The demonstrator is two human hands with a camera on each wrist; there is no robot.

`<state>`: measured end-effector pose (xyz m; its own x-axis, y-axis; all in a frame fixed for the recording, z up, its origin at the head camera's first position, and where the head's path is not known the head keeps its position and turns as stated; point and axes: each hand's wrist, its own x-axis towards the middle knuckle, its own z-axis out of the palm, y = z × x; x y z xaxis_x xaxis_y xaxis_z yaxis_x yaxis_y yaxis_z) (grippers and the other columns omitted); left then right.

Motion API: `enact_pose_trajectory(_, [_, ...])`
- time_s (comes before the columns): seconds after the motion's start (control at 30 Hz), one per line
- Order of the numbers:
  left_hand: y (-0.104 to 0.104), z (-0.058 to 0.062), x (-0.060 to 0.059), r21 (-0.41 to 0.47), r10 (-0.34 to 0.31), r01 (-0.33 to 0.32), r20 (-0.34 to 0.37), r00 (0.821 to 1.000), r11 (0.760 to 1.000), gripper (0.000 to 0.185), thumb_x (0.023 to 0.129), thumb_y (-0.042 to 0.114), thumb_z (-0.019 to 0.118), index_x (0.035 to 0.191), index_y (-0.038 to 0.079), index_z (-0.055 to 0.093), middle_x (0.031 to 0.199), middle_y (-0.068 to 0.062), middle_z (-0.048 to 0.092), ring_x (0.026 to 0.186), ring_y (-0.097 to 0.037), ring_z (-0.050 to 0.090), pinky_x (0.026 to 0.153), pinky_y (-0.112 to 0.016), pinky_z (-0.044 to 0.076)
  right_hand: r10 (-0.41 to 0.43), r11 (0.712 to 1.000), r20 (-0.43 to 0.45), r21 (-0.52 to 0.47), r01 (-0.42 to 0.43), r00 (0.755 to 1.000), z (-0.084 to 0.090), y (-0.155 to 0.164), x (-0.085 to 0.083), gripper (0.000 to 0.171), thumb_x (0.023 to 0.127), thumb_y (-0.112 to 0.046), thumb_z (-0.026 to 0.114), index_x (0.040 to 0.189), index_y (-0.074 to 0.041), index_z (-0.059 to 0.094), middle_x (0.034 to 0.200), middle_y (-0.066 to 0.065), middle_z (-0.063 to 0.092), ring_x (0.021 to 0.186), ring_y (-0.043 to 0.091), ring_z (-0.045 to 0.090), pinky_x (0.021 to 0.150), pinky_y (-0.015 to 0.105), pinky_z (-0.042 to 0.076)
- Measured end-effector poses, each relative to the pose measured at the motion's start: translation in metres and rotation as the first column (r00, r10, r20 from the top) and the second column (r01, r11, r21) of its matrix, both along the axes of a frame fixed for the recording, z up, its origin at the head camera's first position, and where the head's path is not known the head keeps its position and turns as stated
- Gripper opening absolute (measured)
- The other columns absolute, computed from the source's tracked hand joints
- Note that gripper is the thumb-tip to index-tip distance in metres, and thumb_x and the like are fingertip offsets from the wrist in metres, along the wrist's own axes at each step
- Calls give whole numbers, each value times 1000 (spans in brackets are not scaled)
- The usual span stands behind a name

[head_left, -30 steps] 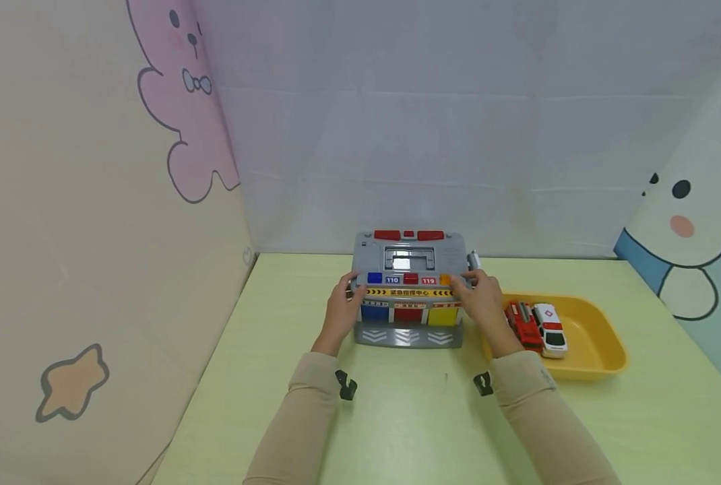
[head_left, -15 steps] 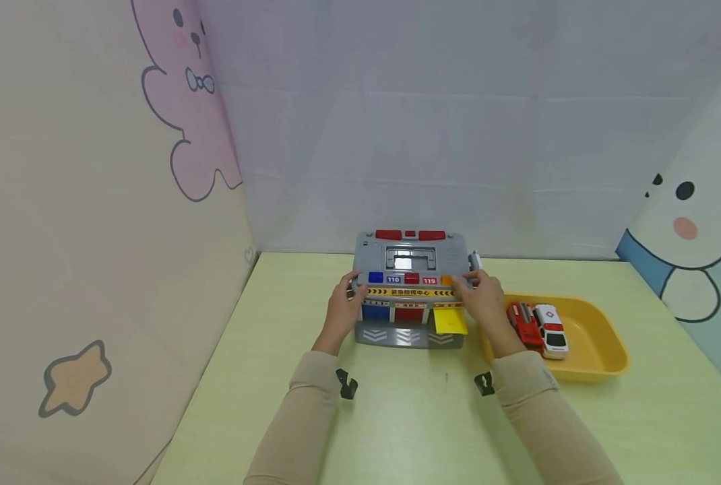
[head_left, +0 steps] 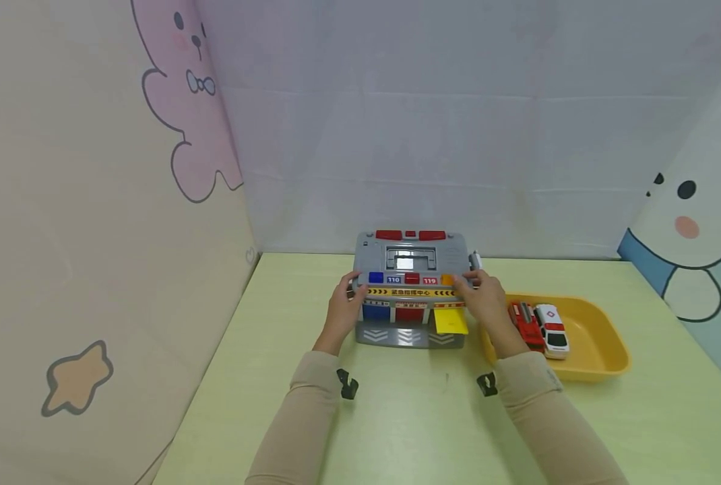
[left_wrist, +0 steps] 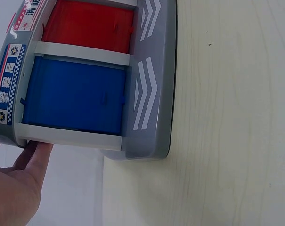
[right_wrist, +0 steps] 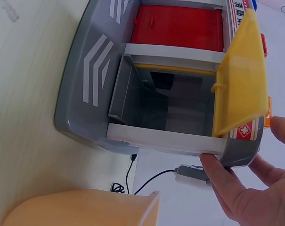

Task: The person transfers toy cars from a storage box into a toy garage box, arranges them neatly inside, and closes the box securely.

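Note:
A grey toy rescue station (head_left: pixel 409 340) stands on the pale table near the back wall. My left hand (head_left: pixel 343 310) grips its left side, with fingertips right at the roof's lower edge in the left wrist view. My right hand (head_left: pixel 484 303) holds the right roof corner; a digit lies at the orange button (right_wrist: pixel 268 106). Below that button the yellow door (right_wrist: pixel 241 75) is swung up and out, showing the hollow bay (right_wrist: pixel 182 103) behind it. The blue door (left_wrist: pixel 76 94) and red door (right_wrist: pixel 177 30) are closed.
To the right, partly behind my right forearm, sits a yellow tray (head_left: pixel 597 343) holding a red toy fire truck (head_left: pixel 527 329) and a white toy ambulance (head_left: pixel 552 333). A grey-and-white handset (right_wrist: pixel 194 175) on a black cord hangs at the station's right side.
The yellow door, closed a second ago, has swung open outward by half a second ago and stays so. Both hands keep their place on the station.

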<state>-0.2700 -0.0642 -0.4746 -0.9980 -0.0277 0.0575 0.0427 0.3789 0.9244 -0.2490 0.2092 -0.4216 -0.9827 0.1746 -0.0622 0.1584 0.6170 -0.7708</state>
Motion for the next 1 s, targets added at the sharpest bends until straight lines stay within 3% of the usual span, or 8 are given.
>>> enact_pose_trajectory(0.23, [0, -1, 0, 7, 1, -1, -3, 1000, 1000, 45, 102, 32, 52, 144, 17, 44, 139, -15, 48, 120, -32, 51, 97, -49, 45, 19, 1000, -12, 20, -19, 1000, 0, 1, 1, 55, 101, -40, 51, 136, 2, 48, 133, 29, 48, 118, 41, 47, 99, 52, 41])
enact_pose_trajectory(0.57, [-1, -2, -2, 15, 1, -1, 0, 1000, 1000, 46, 102, 33, 53, 144, 19, 45, 136, -14, 51, 118, -31, 52, 95, -48, 46, 89, 995, -38, 39, -88, 995, -2, 8, 5, 56, 102, -39, 50, 140, 3, 45, 136, 29, 47, 116, 41, 51, 95, 50, 45])
enact_pose_trajectory(1.0, [0, -2, -1, 23, 7, -7, 11, 1000, 1000, 45, 101, 33, 54, 144, 19, 45, 135, -14, 51, 118, -31, 52, 95, -48, 46, 89, 994, -11, 60, -88, 996, 0, 20, 14, 60, 102, -43, 48, 142, 2, 42, 136, 31, 46, 122, 44, 46, 97, 54, 42])
